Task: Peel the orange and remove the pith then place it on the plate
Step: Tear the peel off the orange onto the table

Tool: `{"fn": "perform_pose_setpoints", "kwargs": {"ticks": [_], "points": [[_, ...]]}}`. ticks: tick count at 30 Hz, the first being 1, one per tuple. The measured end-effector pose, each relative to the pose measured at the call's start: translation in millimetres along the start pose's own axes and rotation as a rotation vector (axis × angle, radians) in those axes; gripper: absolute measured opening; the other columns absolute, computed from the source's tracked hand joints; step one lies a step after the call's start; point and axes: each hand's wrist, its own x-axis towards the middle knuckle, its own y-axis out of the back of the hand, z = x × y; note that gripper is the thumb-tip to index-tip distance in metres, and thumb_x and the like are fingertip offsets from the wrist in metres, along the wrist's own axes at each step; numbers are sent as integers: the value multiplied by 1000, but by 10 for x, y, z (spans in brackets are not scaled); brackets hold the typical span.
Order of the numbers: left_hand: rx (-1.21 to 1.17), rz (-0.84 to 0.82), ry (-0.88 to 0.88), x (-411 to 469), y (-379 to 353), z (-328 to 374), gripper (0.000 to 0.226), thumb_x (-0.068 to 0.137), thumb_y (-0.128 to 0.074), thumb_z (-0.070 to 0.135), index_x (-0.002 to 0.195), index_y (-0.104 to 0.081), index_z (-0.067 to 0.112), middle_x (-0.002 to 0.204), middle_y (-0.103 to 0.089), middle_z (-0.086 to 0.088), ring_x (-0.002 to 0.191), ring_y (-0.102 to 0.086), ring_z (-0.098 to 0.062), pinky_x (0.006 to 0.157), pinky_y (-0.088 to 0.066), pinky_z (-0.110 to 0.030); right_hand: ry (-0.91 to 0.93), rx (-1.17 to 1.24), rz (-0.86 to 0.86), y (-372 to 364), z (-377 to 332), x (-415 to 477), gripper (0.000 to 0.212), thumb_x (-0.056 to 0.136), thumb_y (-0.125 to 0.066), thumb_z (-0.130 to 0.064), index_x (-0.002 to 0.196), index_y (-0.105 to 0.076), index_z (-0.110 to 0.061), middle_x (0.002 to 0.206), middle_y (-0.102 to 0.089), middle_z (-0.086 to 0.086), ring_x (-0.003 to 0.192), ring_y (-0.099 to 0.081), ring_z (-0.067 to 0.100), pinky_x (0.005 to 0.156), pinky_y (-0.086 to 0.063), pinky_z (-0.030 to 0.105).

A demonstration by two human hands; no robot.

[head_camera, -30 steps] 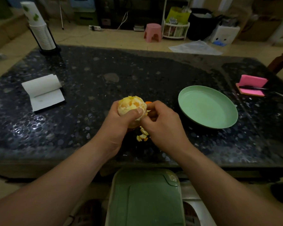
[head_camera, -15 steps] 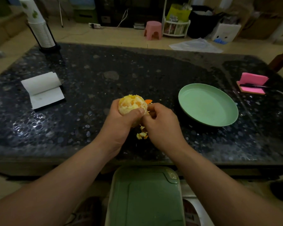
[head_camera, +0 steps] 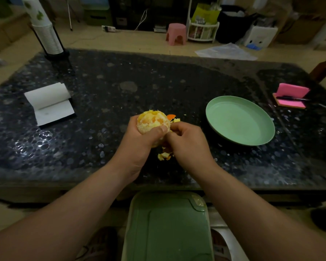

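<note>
Left hand [head_camera: 139,144], right hand [head_camera: 188,144], orange [head_camera: 151,121]: scarcely any shift over speckled table [head_camera: 120,87].

Bare L hand [head_camera: 139,141], R hand [head_camera: 189,146], bare forearms [head_camera: 79,213]

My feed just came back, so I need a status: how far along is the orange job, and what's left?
Done: most peel is off the orange; peel scraps lie on the table. In hand: the left hand grips it while the right hand pinches at its side, where pale pith shows. Left: clearing that pith, then setting it on the green plate, which holds nothing.
</note>
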Motion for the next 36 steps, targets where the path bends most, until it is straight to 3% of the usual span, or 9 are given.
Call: {"fn": "perform_pose_setpoints", "kwargs": {"ticks": [7, 10, 14, 18, 22, 25, 30, 33, 36], "points": [[-36, 10, 20, 32, 19, 5, 58, 81, -82, 26, 133, -56, 24, 127, -72, -9, 116, -73, -29, 100, -61, -47, -56, 143, -75, 53, 0, -12, 29, 101, -59, -7, 117, -80, -18, 90, -82, 0, 80, -79, 17, 72, -66, 36], [-23, 2, 13, 48, 34, 26, 66, 78, -80, 30, 138, -55, 19, 131, -71, -12, 119, -71, -32, 105, -58, -53, -43, 110, -126, 103, -16, -11, 25, 103, -62, -15, 120, -79, -22, 91, -82, -2, 82, -79, 14, 71, -64, 33], [22, -44, 5, 39, 38, 34, 62, 79, -79, 30, 136, -57, 20, 128, -73, -9, 117, -72, -29, 102, -60, -47, 6, -57, -141, 171, -41, 11, 20, 102, -66, -26, 118, -77, -22, 90, -80, -4, 81, -78, 12, 76, -67, 41], [37, -51, 0, 11, 23, 0, 56, 78, -79, 28, 130, -59, 24, 124, -74, -7, 112, -74, -25, 94, -62, -39, 23, -138, -129, 171, -61, 11, 11, 98, -65, -21, 98, -75, -18, 84, -78, 3, 79, -77, 24, 74, -64, 55], [11, -35, 12, -2, 23, -2, 57, 79, -78, 28, 131, -58, 23, 127, -72, -10, 115, -72, -28, 97, -61, -43, 11, -80, -147, 183, -39, -3, 11, 101, -64, -16, 105, -75, -18, 85, -78, 0, 76, -77, 13, 71, -66, 36], [10, -54, 23, 20, 40, 27, 55, 84, -80, 25, 133, -57, 22, 127, -72, -8, 115, -72, -25, 95, -62, -39, -4, -46, -206, 212, -46, -3, 14, 105, -62, -19, 111, -74, -17, 89, -78, 0, 77, -77, 11, 65, -64, 30], [-18, -56, 25, -2, 8, 6, 60, 79, -78, 27, 134, -57, 19, 125, -73, -8, 107, -75, -19, 87, -62, -32, 9, -101, -156, 183, -13, 15, 11, 101, -62, -16, 99, -73, -18, 83, -77, 4, 74, -76, 19, 70, -67, 46], [-34, -56, 36, 8, 10, 10, 62, 81, -77, 28, 139, -57, 17, 128, -73, -12, 115, -73, -28, 97, -61, -44, -27, 8, -164, 185, -13, 3, 15, 101, -62, -14, 101, -75, -20, 82, -77, 6, 68, -72, 15, 64, -64, 36], [-87, -70, 67, 32, 31, 39, 63, 82, -75, 28, 140, -57, 15, 128, -74, -13, 116, -73, -30, 100, -60, -47, -47, 69, -208, 213, -26, -4, 15, 103, -62, -19, 105, -76, -23, 86, -78, 6, 69, -70, 12, 63, -60, 29]]}}
